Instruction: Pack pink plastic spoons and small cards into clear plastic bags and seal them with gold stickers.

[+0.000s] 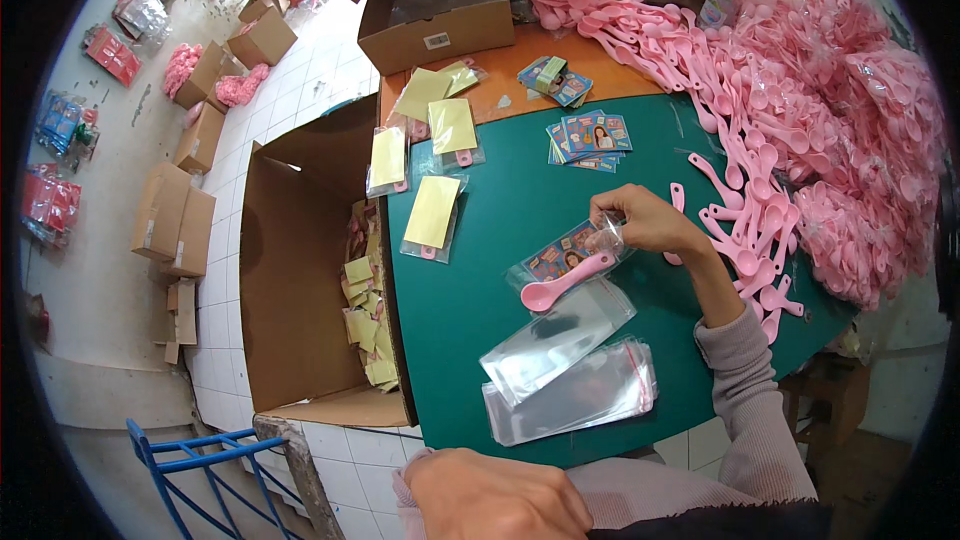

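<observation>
My right hand (640, 220) reaches over the green tabletop, its fingers pinching the end of a clear plastic bag (515, 275). A blue and red printed card (560, 256) shows in that bag. A pink measuring spoon (545, 292) lies across the card; whether it is inside the bag or on top, I cannot tell. Just below, two stacks of flat clear bags (560, 340) overlap. My left hand (500, 495) is at the lower edge, close to my body, back upward and fingers hidden. Loose pink spoons (715, 180) lie right of my right hand.
A large heap of pink spoons (800, 120) fills the right side. Printed cards (590, 138) lie at the back. Bagged packs with yellow cards (432, 212) sit along the left edge, beside a deep cardboard box (310, 270) holding more. A blue metal frame (190, 460) stands lower left.
</observation>
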Tool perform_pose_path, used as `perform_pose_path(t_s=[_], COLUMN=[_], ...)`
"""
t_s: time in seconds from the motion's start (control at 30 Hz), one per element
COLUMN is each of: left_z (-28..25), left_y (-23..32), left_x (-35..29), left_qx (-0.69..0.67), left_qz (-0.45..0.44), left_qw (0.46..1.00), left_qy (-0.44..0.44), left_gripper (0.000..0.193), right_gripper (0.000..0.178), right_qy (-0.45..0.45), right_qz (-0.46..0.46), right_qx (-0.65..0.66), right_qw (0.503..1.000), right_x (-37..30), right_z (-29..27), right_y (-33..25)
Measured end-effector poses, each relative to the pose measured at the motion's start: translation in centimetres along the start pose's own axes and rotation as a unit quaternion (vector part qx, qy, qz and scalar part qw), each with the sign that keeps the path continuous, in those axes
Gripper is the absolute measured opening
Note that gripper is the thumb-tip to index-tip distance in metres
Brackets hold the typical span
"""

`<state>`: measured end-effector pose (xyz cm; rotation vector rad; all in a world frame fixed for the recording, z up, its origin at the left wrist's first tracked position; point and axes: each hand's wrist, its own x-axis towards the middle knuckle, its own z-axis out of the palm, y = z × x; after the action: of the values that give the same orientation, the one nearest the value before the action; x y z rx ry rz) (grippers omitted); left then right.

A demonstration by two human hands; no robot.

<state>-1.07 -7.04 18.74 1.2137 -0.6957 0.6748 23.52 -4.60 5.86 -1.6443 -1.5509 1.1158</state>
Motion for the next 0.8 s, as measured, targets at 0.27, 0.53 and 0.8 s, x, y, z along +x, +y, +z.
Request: perform_pose_path(t_s=[0.27,0.53,0.8], left_z=[-0.4,-0.7,-13.5], left_y=[-0.2,-0.3,-7.5], left_x=[-2.1,-2.8,-6.3], left_qx=[-0.075,-0.025,0.079], left_qz=[-0.050,0.049,-0.521], left_qw=[0.996,0.996,0.823], left_qy=[-0.006,-0.071,0.213], left_gripper=[0.008,0.023,0.045], right_gripper=[0.024,0.024,0.016], right_qy=[-0.005,-0.049,0.146], right_qz=[-0.013,-0.038,-0.019], right_qx=[0.006,-0.013,-0.008], right_qw=[1.000,0.998,0.989], right_x=[-0.2,0.1,-0.9], right_z=[-0.5,-0.6,-0.9], right_y=[1.0,1.4,0.6])
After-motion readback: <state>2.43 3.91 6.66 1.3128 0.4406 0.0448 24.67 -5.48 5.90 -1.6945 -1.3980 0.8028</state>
